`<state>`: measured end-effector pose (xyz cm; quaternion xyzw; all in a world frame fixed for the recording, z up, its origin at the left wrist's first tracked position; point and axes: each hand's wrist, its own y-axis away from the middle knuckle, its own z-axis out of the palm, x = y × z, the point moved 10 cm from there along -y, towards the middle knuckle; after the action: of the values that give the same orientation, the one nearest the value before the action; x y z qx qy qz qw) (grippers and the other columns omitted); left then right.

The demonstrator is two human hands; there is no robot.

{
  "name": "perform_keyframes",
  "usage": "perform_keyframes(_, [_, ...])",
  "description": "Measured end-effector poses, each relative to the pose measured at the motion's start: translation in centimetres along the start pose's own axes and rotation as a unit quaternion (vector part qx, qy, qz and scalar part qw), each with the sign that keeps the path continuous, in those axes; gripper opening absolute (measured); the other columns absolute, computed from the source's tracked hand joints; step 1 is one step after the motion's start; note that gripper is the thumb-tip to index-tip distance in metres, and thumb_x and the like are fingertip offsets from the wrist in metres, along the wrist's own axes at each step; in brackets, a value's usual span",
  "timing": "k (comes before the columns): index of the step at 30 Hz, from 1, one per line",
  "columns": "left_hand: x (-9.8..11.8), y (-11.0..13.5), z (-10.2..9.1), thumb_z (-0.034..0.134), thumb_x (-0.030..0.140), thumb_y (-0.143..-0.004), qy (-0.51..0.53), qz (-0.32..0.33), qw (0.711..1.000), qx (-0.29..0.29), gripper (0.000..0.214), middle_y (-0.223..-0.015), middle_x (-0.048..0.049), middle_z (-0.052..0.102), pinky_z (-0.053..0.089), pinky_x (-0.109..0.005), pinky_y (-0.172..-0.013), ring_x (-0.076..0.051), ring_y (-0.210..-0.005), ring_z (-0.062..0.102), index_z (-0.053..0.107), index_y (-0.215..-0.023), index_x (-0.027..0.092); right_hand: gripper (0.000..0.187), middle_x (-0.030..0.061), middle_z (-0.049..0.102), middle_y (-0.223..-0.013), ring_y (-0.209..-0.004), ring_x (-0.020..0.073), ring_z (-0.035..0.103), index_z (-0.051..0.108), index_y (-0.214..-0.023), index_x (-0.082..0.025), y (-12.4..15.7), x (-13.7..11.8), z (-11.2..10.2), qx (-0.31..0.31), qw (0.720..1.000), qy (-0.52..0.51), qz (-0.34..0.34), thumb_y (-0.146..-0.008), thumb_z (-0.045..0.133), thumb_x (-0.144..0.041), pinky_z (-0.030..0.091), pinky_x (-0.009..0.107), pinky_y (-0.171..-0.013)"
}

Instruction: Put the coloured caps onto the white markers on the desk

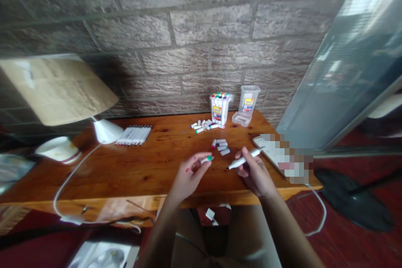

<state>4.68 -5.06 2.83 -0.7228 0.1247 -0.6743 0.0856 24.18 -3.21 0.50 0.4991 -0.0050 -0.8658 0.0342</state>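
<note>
My left hand (190, 176) pinches a white marker cap (206, 159) with a green end, just above the table's front part. In my right hand (254, 171) is an uncapped white marker (245, 159), its dark tip pointing down to the left. The cap and the marker are apart. Between and beyond my hands, several loose marker caps (221, 142) lie on the wood. Farther back a larger heap of caps (204, 125) with coloured ends lies before a clear box of markers (219, 109). A row of white markers (135, 135) lies side by side at the left.
An open, clear plastic box (249, 99) stands at the back right, its lid part (241, 119) in front. A lamp (106, 130) and a paper bowl (59, 149) are on the left. A partly blurred white object (270, 150) with a cable lies at the right edge.
</note>
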Motion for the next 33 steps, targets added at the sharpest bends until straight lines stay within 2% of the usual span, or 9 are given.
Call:
perform_keyframes(4, [-1.2,1.1,-0.3,0.074,0.039,-0.084,0.043,-0.032,0.998,0.013,0.026,-0.107,-0.0082,0.077,0.058,-0.032,-0.084,-0.021,-0.095,0.073,0.070,-0.104,0.024,0.039,-0.0039,0.053,-0.057,-0.043,0.0032,0.030,0.068,-0.075,-0.015,-0.7,0.5,0.4,0.025,0.998,-0.050,0.002,-0.060,0.088,-0.046,0.017,0.021,-0.040])
perform_keyframes(7, [-1.7,0.8,-1.4,0.075,0.041,-0.083,0.068,-0.053,0.995,0.056,0.029,-0.104,-0.0087,0.077,0.056,-0.033,-0.085,-0.021,-0.094,0.073,0.067,-0.102,0.022,0.036,-0.0053,0.050,-0.055,-0.043,0.0028,0.027,0.068,-0.075,-0.016,-0.8,1.0,0.9,0.047,0.995,-0.089,-0.009,-0.061,0.087,-0.043,0.016,0.020,-0.040])
perform_keyframes(11, [-2.8,0.3,-2.0,0.075,0.047,-0.081,0.112,-0.083,0.988,0.066,0.035,-0.107,-0.0089,0.077,0.055,-0.033,-0.082,-0.021,-0.093,0.072,0.065,-0.102,0.021,0.032,-0.0048,0.048,-0.054,-0.044,0.0045,0.031,0.067,-0.073,-0.017,-0.3,1.1,1.4,0.034,0.997,-0.037,-0.052,-0.068,0.083,-0.045,0.020,0.022,-0.041])
perform_keyframes(13, [-3.2,0.1,-2.2,0.074,0.048,-0.080,0.131,-0.099,0.984,0.062,0.035,-0.106,-0.0078,0.076,0.054,-0.031,-0.082,-0.020,-0.097,0.071,0.065,-0.101,0.022,0.031,-0.0038,0.052,-0.058,-0.045,0.0052,0.034,0.068,-0.075,-0.019,0.2,1.2,1.3,0.024,0.998,0.000,-0.063,-0.071,0.082,-0.046,0.023,0.022,-0.041])
perform_keyframes(18, [-3.3,-0.1,-2.7,0.076,0.046,-0.078,0.165,-0.116,0.977,0.066,0.041,-0.104,-0.0066,0.076,0.053,-0.026,-0.077,-0.017,-0.098,0.070,0.066,-0.112,0.024,0.027,-0.0019,0.059,-0.061,-0.048,0.0083,0.044,0.071,-0.082,-0.020,0.7,1.5,1.9,-0.026,0.995,0.071,-0.066,-0.075,0.081,-0.044,0.028,0.023,-0.044])
perform_keyframes(25, [-4.0,0.3,-2.5,0.083,0.042,-0.070,0.195,-0.139,0.968,0.075,0.037,-0.097,-0.0031,0.075,0.056,-0.025,-0.076,-0.015,-0.091,0.071,0.064,-0.095,0.022,0.025,0.0027,0.072,-0.080,-0.049,0.0088,0.047,0.074,-0.102,-0.024,1.6,0.4,3.8,-0.116,0.977,0.147,-0.103,-0.081,0.075,-0.038,0.033,0.023,-0.045])
perform_keyframes(30, [-4.1,0.3,-2.6,0.082,0.043,-0.072,0.197,-0.142,0.967,0.081,0.038,-0.093,-0.0020,0.074,0.057,-0.025,-0.075,-0.012,-0.080,0.070,0.061,-0.094,0.021,0.022,0.0022,0.070,-0.072,-0.049,0.0098,0.049,0.075,-0.099,-0.024,1.8,0.5,3.9,-0.134,0.973,0.169,-0.083,-0.083,0.072,-0.039,0.036,0.023,-0.046])
perform_keyframes(33, [-4.2,0.4,-2.6,0.086,0.040,-0.068,0.232,-0.150,0.957,0.094,0.038,-0.086,0.0012,0.073,0.056,-0.023,-0.071,-0.010,-0.072,0.069,0.058,-0.086,0.020,0.023,0.0023,0.070,-0.072,-0.049,0.0098,0.049,0.075,-0.102,-0.024,2.0,0.4,4.4,-0.145,0.969,0.177,-0.090,-0.086,0.070,-0.039,0.036,0.023,-0.046])
